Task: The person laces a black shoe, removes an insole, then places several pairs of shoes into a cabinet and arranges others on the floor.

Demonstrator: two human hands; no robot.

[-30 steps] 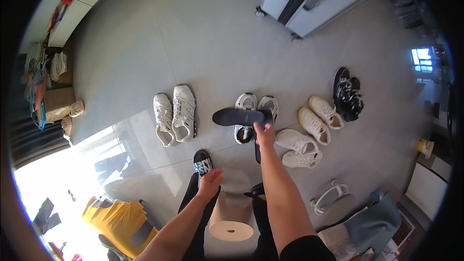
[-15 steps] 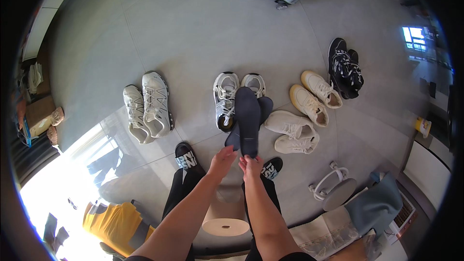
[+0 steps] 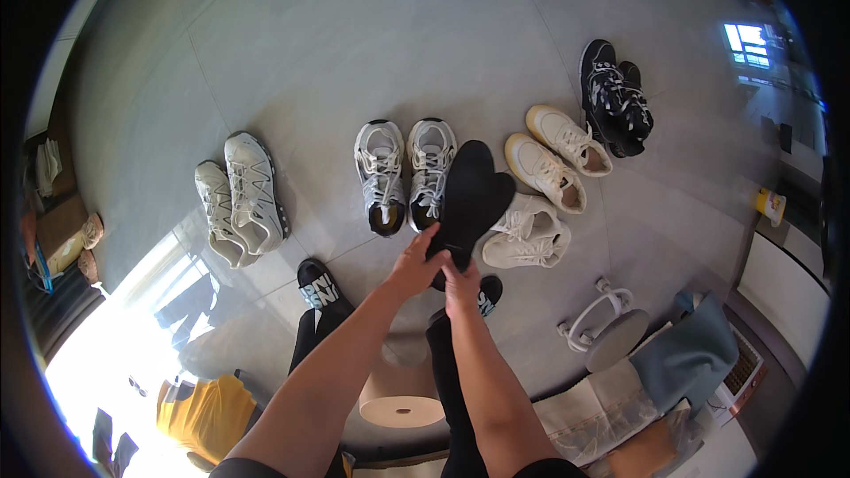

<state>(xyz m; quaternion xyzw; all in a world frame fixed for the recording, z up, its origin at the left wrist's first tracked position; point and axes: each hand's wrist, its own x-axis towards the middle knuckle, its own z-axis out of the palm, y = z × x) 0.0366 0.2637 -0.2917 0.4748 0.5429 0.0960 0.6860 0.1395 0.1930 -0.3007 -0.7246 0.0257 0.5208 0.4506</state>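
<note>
Black flat foam insoles (image 3: 472, 195) point away from me, long axis up the floor; my left hand (image 3: 414, 267) and right hand (image 3: 460, 287) both grip their near heel ends, above the grey-white sneakers (image 3: 405, 173).

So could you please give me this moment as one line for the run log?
left hand: holds black insoles | right hand: holds their lower end | below: grey sneakers on floor

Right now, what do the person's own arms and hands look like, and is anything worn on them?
Both forearms are bare, coming in from the lower edge; no sleeves reach past the elbows. The left hand and right hand are gloveless. No watch, ring or bracelet shows. A dark edge at the bottom may be short sleeves; it is too small to tell.
</note>
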